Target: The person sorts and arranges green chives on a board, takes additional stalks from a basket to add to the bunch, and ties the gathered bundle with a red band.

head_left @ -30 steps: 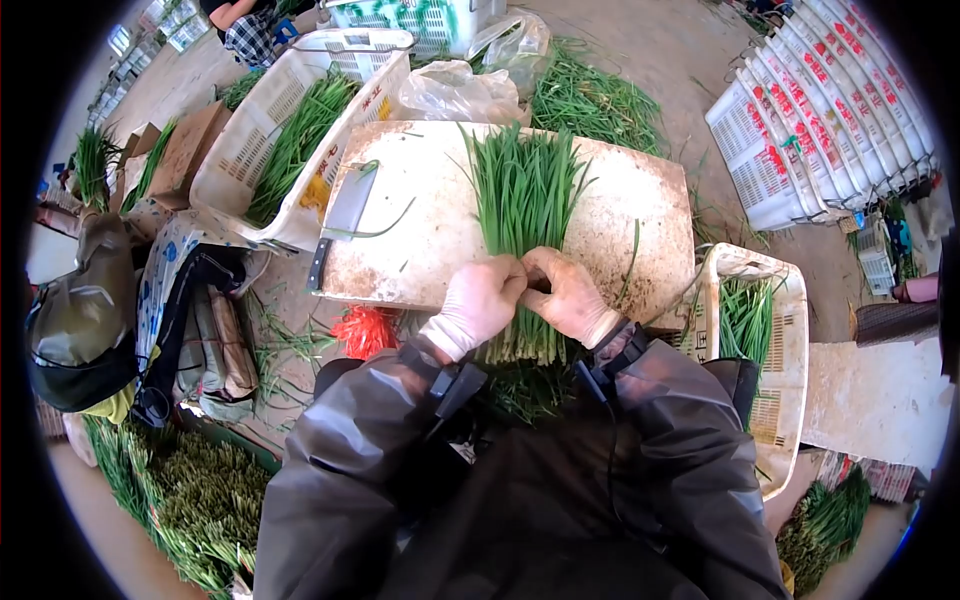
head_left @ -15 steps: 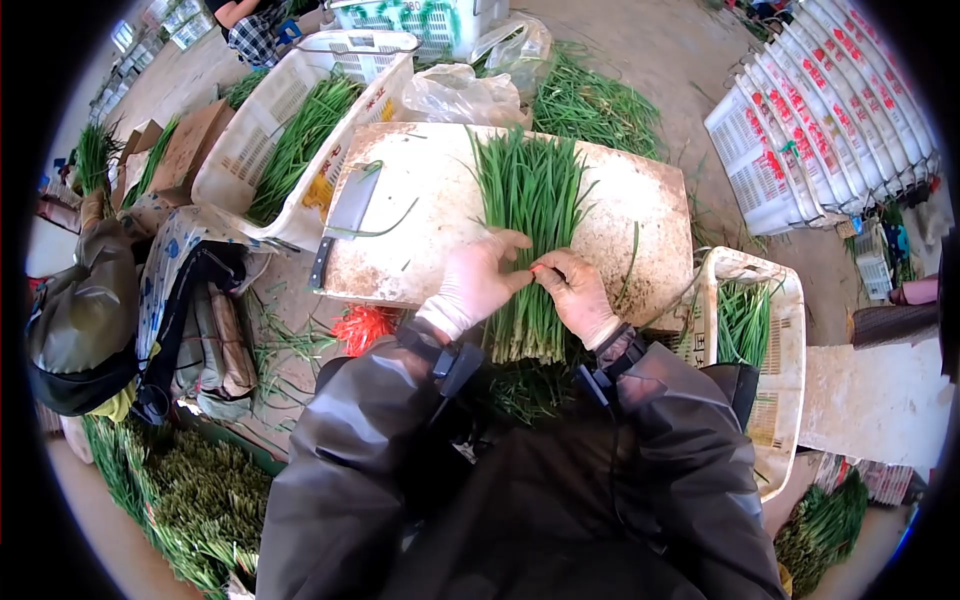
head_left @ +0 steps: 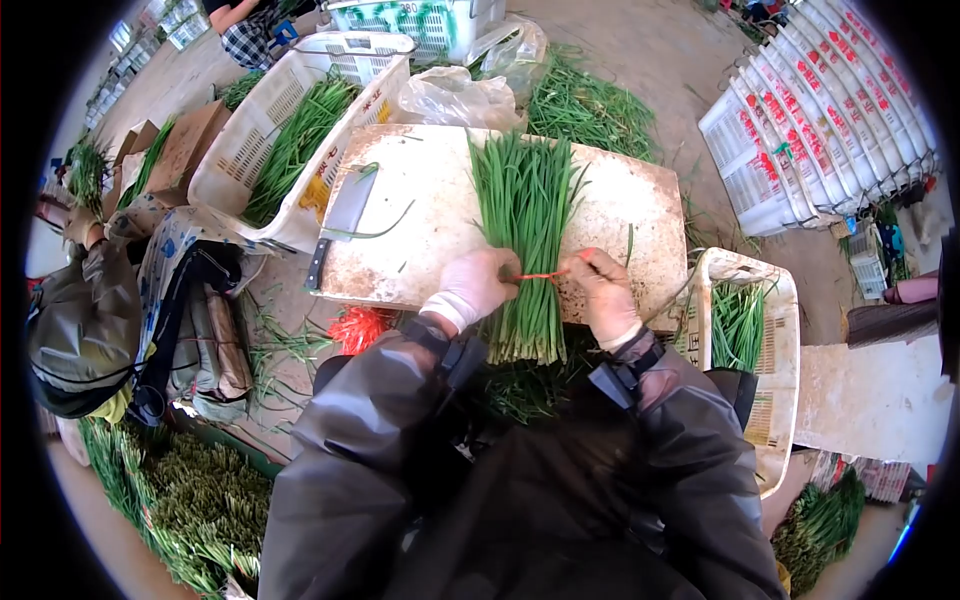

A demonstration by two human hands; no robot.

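Note:
A bundle of long green stalks (head_left: pixel 525 200) lies on a stained white board (head_left: pixel 420 240), its cut ends over the near edge. Across it runs a thin red tie (head_left: pixel 543 275). My left hand (head_left: pixel 475 285), in a pale glove, is closed at the bundle's left side with the tie at its fingertips. To the right, my right hand (head_left: pixel 603 290) pinches the tie's other end, a little away from the stalks. A knife (head_left: pixel 345 212) rests on the board's left part.
White crates of greens stand at left (head_left: pixel 290 140) and right (head_left: pixel 745 350). Red ties (head_left: pixel 362 328) lie by the board's near left edge. Stacked crates (head_left: pixel 820 120) are at upper right. A co-worker's arm (head_left: pixel 92 240) shows at far left.
My right hand has moved away to the right, drawing the red tie out straight across the bundle. My left hand's fingers have closed in at the bundle's left side.

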